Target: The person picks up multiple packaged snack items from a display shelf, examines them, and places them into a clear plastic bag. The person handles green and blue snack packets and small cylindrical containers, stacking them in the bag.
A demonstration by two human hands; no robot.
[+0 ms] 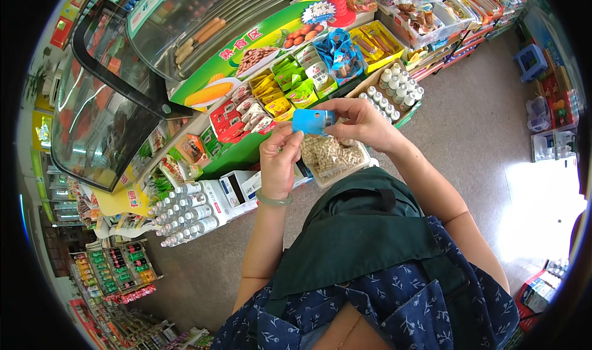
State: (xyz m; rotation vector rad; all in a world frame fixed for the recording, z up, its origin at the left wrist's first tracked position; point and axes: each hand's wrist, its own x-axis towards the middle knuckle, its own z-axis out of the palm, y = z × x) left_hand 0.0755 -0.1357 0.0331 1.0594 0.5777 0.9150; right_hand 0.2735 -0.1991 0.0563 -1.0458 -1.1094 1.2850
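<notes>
A small blue packet (309, 121) bearing a barcode is held up between both hands in front of a snack shelf. My left hand (280, 158), with a pale green bangle at the wrist, pinches its lower left corner between thumb and finger. On the packet's right side, the fingers and thumb of my right hand (363, 122) grip it. Just below and behind the packet is a clear plastic tub (334, 158) filled with pale, short pieces. Open boxes of blue snack packets (340, 56) and yellow snack packets (267, 90) stand on the shelf beyond the hands.
Above the shelf is a glass-fronted roller grill (203, 35) with sausages. Bottles in trays stand at the lower left (189, 216) and at the right (397, 88). A blue stool (531, 62) is at the far right, and a drinks rack (118, 266) at the lower left.
</notes>
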